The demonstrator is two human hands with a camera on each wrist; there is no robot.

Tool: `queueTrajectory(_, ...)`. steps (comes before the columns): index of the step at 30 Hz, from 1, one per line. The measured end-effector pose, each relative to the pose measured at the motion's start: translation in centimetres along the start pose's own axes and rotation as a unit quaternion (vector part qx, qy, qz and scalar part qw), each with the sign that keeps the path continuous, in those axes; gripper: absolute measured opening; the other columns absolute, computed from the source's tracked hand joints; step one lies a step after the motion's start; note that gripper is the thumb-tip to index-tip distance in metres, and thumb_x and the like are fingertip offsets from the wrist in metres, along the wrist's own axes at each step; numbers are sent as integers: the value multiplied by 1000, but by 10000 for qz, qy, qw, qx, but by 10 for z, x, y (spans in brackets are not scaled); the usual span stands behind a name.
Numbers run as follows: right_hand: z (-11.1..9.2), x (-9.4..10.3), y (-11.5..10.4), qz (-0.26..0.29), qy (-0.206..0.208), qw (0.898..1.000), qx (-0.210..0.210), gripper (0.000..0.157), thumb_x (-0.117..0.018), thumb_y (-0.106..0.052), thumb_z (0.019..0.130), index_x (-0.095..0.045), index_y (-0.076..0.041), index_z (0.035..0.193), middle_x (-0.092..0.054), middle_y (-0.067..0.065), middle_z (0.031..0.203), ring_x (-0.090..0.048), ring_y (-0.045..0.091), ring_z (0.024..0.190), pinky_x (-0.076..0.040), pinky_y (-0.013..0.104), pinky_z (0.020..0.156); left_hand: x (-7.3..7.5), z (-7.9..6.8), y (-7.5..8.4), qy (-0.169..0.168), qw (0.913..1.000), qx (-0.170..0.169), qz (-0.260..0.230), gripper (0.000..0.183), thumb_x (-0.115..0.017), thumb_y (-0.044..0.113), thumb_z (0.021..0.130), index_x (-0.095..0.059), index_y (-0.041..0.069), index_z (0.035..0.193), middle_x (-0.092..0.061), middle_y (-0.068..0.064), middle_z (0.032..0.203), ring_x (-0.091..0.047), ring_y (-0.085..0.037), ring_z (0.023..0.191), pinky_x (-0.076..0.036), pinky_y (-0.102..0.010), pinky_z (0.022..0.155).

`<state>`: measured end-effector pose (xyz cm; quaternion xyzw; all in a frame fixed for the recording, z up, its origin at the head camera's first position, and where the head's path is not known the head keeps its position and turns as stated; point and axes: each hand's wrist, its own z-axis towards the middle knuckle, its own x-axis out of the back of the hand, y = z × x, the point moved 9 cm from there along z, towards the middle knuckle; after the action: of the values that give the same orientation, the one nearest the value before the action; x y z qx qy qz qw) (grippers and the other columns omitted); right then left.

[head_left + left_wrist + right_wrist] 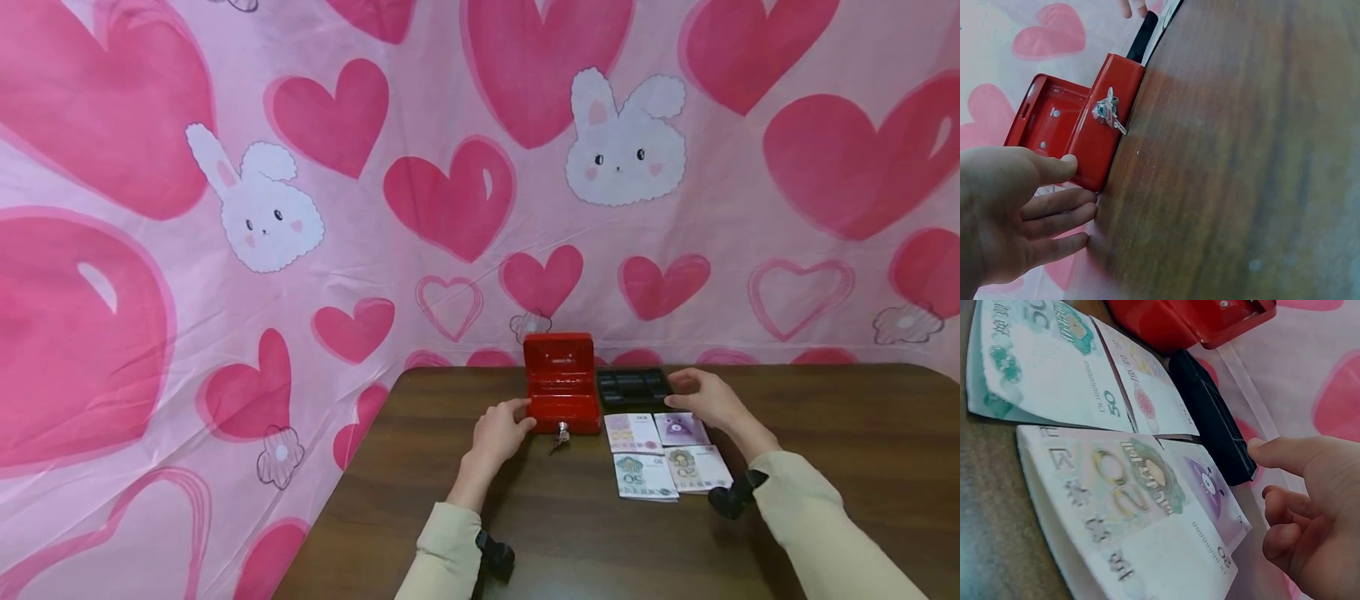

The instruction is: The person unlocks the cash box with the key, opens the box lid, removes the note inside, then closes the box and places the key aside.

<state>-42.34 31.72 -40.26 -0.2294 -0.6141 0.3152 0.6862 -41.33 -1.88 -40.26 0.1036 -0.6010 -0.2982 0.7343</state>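
An open red cash box [564, 408] stands on the table with its lid [558, 354] raised and keys [1109, 112] hanging at its front lock. My left hand [498, 433] is at the box's left end; in the left wrist view its thumb lies by the top corner and its loosely extended fingers reach beside the end. A black compartment tray [633, 387] lies right of the box. At the tray's right end is my right hand [708, 400], thumb tip close to its corner, other fingers loosely bent with nothing between them.
Folded banknotes lie in front of the tray in a two-by-two layout: a pink one [632, 433], a purple one [681, 429], a green 50 [645, 477] and a brown 20 [699, 468]. Behind the wooden table [600, 550] hangs a pink heart-patterned cloth [450, 100].
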Motion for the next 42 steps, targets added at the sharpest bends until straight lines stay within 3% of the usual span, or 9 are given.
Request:
queueTrajectory(6, 5, -4, -3, 94, -287, 9994, -137, 60, -71, -21, 89, -47, 10, 135, -49, 39, 132, -58, 47, 108, -58, 43, 73, 2, 0, -2, 13, 10000, 73, 27, 37, -70, 27, 93, -68, 17, 128, -74, -7, 116, -72, -24, 97, -56, -44, 85)
queueTrajectory(13, 8, -7, -1, -35, -359, 9991, -226, 60, -72, -18, 88, -48, 12, 134, -50, 40, 130, -52, 52, 114, -46, 62, 95, 0, -1, 3, 10, 9999, 78, -79, 37, -70, 26, 93, -68, 14, 128, -74, -8, 117, -71, -24, 97, -56, -44, 85)
queueTrajectory(21, 15, -16, 0, -25, -366, 9989, -289, 58, -71, -15, 88, -49, 11, 134, -48, 41, 132, -50, 52, 117, -42, 64, 100, -2, 0, -3, -20, 9999, 131, -41, 38, -70, 27, 93, -68, 16, 129, -73, -8, 119, -71, -25, 101, -56, -45, 88)
queueTrajectory(32, 20, -16, -2, 179, -443, 9977, -489, 60, -72, -16, 87, -48, 10, 136, -43, 41, 139, -45, 53, 125, -37, 64, 106, 1, 5, 0, -1, 10000, 70, 29, 38, -70, 28, 92, -68, 16, 129, -73, -7, 118, -71, -25, 102, -56, -45, 88)
queueTrajectory(42, 21, -14, -1, 9, -315, 9981, -528, 61, -75, -21, 86, -52, 11, 133, -47, 40, 138, -47, 52, 126, -37, 62, 107, -2, 5, 0, -64, 9999, 95, 67, 38, -69, 28, 93, -67, 17, 130, -75, -6, 115, -72, -24, 99, -57, -44, 86)
